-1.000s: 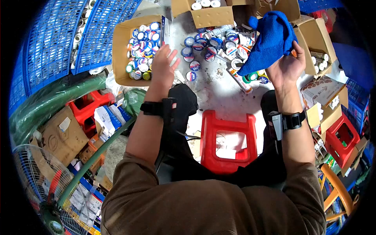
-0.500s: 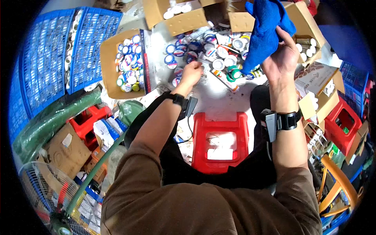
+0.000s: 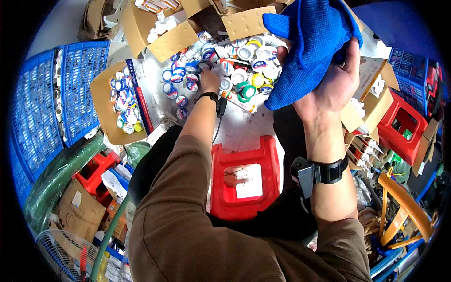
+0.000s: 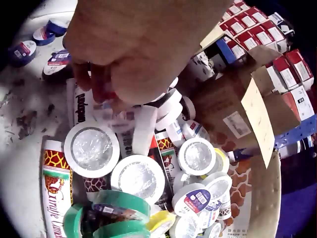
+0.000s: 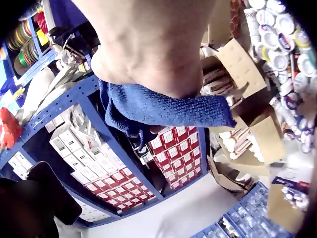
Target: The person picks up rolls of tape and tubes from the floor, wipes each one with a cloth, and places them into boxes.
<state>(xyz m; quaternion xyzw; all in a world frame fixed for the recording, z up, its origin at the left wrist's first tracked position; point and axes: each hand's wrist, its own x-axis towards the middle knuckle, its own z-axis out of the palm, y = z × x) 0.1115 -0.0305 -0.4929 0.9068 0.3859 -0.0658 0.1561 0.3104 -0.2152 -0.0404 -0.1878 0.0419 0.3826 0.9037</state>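
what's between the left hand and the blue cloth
In the head view, a heap of tape rolls and tubes lies between the left hand and the blue cloth.

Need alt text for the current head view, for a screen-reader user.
A person's right hand holds up a blue cloth, while the left hand is down at a jumbled pile of tape rolls and tubes on a white surface. A cardboard box of tape rolls sits at left; a red stool stands between the knees.
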